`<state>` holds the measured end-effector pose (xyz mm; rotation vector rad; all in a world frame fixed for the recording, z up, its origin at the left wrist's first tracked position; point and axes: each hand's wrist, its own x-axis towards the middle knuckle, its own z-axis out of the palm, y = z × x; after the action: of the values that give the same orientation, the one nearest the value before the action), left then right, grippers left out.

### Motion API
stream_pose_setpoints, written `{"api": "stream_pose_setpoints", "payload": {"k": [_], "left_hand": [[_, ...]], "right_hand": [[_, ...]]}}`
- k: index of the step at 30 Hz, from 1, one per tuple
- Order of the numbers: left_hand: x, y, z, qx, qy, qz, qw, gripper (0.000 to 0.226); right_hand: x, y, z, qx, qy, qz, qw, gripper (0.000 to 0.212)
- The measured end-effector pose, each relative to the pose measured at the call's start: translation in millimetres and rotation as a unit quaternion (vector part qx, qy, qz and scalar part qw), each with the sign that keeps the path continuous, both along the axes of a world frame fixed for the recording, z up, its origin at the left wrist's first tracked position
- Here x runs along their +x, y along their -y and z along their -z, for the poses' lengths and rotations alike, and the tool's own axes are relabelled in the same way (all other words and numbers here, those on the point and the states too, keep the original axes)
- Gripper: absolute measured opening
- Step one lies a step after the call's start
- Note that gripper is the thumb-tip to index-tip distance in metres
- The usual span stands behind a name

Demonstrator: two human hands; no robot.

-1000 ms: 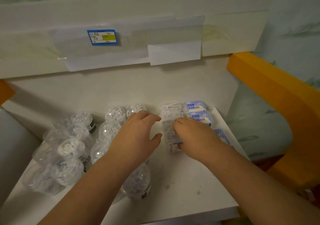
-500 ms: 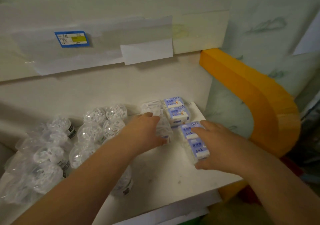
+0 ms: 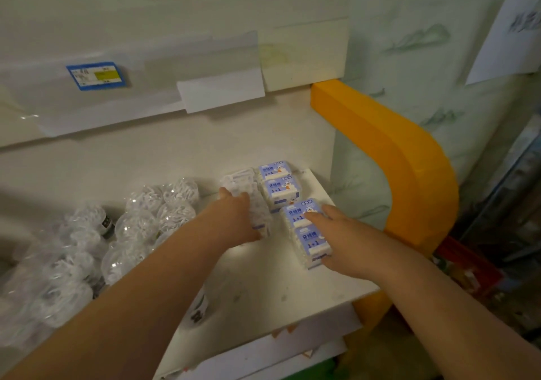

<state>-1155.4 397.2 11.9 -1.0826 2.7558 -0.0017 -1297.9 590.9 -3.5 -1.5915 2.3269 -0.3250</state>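
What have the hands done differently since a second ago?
The right hand left the clear pack in the middle and moved right to the front blue packs, which it now grips. The left hand settled onto the clear pack and holds it. The rear blue packs and the round clear tubs stayed put on the shelf.

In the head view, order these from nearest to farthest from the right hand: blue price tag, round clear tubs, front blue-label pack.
1. Front blue-label pack: gripped by the right hand.
2. Round clear tubs: left on the shelf.
3. Blue price tag: high up, far left.
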Motion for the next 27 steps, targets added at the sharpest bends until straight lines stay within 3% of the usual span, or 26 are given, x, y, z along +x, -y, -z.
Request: {"api": "stream_pose_setpoints", "payload": {"k": [3, 8, 20, 23, 27], "left_hand": [[-5.7, 6.0, 2.7, 0.035, -0.007, -0.014, 0.999, 0.092], [-12.7, 9.8, -3.0, 0.077, 0.015, -0.052, 0.996, 0.138], [-22.1, 18.2, 9.3, 0.086, 0.017, -0.054, 0.995, 0.143], [-23.6, 20.2, 9.7, 0.096, 0.033, -0.053, 0.993, 0.147], [-22.9, 20.2, -1.9, 0.119, 0.069, -0.047, 0.989, 0.147]], "right_hand": [[-1.5, 4.9, 2.4, -0.020, 0.006, -0.004, 1.000, 0.067], [-1.0, 15.3, 6.2, -0.050, 0.030, -0.017, 0.998, 0.067], [-5.6, 26.1, 10.3, -0.070, 0.060, -0.011, 0.996, 0.076], [-6.9, 23.9, 11.0, -0.066, 0.136, -0.015, 0.988, 0.082], [-5.2, 30.0, 1.1, -0.108, 0.302, 0.028, 0.947, 0.044]]}}
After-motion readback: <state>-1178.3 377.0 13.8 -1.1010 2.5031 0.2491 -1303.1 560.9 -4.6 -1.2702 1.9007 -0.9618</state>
